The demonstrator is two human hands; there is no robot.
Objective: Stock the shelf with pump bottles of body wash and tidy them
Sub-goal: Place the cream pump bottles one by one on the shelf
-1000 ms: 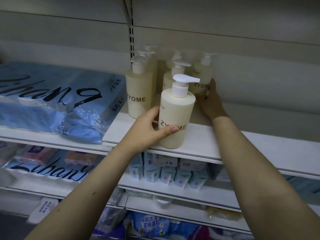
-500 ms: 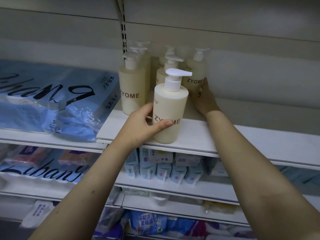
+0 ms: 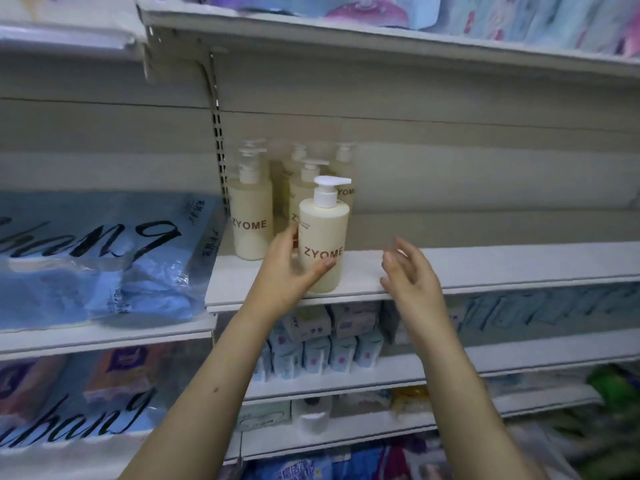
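A cream ZYOME pump bottle point(image 3: 323, 233) with a white pump stands upright near the front edge of the white shelf point(image 3: 502, 263). My left hand point(image 3: 285, 273) wraps around its lower left side, thumb across the label and fingers behind it. My right hand point(image 3: 410, 271) hovers in front of the shelf edge to the right of the bottle, fingers spread, holding nothing. Behind it stand several more of the same bottles: one at the left point(image 3: 250, 220) and others farther back point(image 3: 343, 168), partly hidden.
A large blue plastic-wrapped pack point(image 3: 97, 251) lies on the shelf section to the left. The shelf above point(image 3: 381, 32) carries wrapped packs. Small boxes point(image 3: 325, 341) fill the shelf below. To the right of the bottles, bare shelf runs on.
My right hand has come away from the back bottle and now hangs open in front of the shelf edge. My left hand stays on the front bottle. The camera has tilted up.
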